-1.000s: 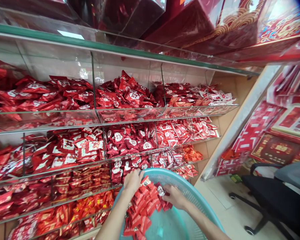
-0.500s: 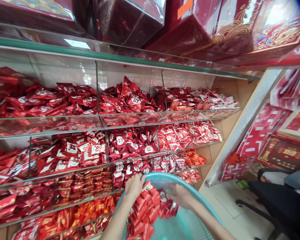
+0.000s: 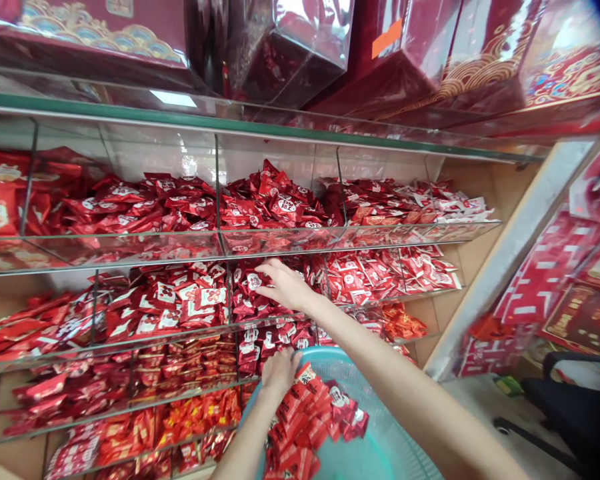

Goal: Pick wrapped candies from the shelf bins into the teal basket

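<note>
My left hand (image 3: 279, 373) is closed over the rim of a turquoise plastic basket (image 3: 405, 437). Red packets (image 3: 300, 413) and a few darker ones lie heaped along the basket's left side. Up at the shelves, my right hand (image 3: 285, 285) is open, fingers apart, over dark red wrapped packets (image 3: 250, 303) with white round labels. Whether the fingertips touch them, I cannot tell. My right forearm crosses above the basket and hides part of the lower compartments.
Glass dividers (image 3: 229, 293) split the tiered shelves into compartments of red packets. A glass shelf edge (image 3: 280, 130) runs above, with large dark red gift boxes (image 3: 290, 60) on it. A pale post (image 3: 510, 260) stands right; a black chair (image 3: 565, 407) is lower right.
My right hand has risen from inside the basket to the dark red packets on the shelf. My left hand stays on the rim. The view has shifted slightly left.
</note>
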{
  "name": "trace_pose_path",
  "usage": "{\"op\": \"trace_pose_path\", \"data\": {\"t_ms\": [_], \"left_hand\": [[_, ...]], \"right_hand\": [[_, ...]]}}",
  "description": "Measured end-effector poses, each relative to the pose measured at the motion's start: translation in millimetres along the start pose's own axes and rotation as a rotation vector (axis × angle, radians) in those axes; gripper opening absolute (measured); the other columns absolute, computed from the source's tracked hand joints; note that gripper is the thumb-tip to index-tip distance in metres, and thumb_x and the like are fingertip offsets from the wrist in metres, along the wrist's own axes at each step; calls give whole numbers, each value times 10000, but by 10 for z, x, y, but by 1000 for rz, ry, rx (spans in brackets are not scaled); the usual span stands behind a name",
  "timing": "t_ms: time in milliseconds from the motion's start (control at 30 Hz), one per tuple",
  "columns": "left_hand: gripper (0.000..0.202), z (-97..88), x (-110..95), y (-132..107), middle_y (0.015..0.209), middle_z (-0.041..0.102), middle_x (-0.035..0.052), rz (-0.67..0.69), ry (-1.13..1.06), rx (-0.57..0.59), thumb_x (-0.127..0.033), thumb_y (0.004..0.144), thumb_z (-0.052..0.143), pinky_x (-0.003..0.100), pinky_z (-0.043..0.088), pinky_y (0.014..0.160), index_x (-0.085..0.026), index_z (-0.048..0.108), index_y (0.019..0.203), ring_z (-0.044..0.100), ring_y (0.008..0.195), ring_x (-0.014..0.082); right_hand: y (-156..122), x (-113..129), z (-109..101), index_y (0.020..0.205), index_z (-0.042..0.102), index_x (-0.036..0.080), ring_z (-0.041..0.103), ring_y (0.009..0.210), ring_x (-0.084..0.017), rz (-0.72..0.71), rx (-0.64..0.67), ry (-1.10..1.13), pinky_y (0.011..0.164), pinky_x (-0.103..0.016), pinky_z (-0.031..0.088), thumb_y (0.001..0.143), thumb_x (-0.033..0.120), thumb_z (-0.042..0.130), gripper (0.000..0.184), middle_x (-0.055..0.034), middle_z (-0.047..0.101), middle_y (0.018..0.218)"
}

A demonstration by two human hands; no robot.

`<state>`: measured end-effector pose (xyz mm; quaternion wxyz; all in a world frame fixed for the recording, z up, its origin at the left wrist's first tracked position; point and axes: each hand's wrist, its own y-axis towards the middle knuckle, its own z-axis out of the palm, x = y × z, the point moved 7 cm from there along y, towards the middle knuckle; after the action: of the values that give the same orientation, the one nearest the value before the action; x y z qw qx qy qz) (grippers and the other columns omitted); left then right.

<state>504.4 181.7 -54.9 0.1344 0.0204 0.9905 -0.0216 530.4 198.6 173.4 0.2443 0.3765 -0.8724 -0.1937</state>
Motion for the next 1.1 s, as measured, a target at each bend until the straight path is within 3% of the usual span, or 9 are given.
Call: {"op": "trace_pose_path", "data": {"t_ms": [133,267,467,667,800,900,1000,1100], "left_hand": [[467,-15,4,-7,917,661,88,1,1,4,-495,882,210,323,439,713,-232,584,977,624,874,239],[468,-7,6,4,912,663,81,8,-5,5,-498,883,209,316,437,712,-235,586,970,625,868,234],[483,13,26,18,899,665,77,4,-20,-6,-519,878,204,317,435,698,-237,588,954,627,851,237],[470,12,21,15,890,670,75,13,1,-22,-515,879,212,315,435,676,-242,587,958,629,843,242],[480,17,24,10,906,665,78,2,-13,3,-530,875,212,302,430,681,-246,584,983,626,848,232],[485,9,22,10,922,659,78,-2,-14,13,-537,872,214,293,426,687,-246,581,996,622,858,227],[484,-4,17,12,928,658,77,-6,-15,16,-530,874,215,281,423,688,-241,577,1013,622,864,221],[481,3,8,12,929,663,80,-1,-27,28,-526,874,222,282,423,688,-235,579,1014,625,857,221]], "right_hand": [[270,-33,233,1275,406,164,431,1171,-237,-16,64,-15,948,-353,354,739,371,617,613,-129,453,1283],[330,-88,297,1281,398,180,462,1144,-250,15,91,-30,927,-366,375,707,367,645,652,-119,486,1260],[299,-154,203,1221,449,178,472,1115,-245,39,38,-11,893,-349,388,694,325,658,586,-124,480,1249],[173,-246,87,1002,529,190,534,883,-196,82,-70,20,757,-316,415,733,339,616,319,-55,578,940],[-18,-248,-32,877,510,200,511,659,-109,45,-152,155,656,-254,412,764,344,586,198,2,543,842],[-279,-221,-201,844,501,197,504,650,-96,33,-244,256,644,-235,417,793,340,554,161,6,531,826],[-665,-206,-397,870,511,193,526,720,-115,66,-346,319,682,-247,433,805,346,539,168,-16,543,846],[-1151,-331,-466,970,529,198,531,694,-129,218,-401,353,679,-270,446,798,385,540,254,-26,567,825]]}}
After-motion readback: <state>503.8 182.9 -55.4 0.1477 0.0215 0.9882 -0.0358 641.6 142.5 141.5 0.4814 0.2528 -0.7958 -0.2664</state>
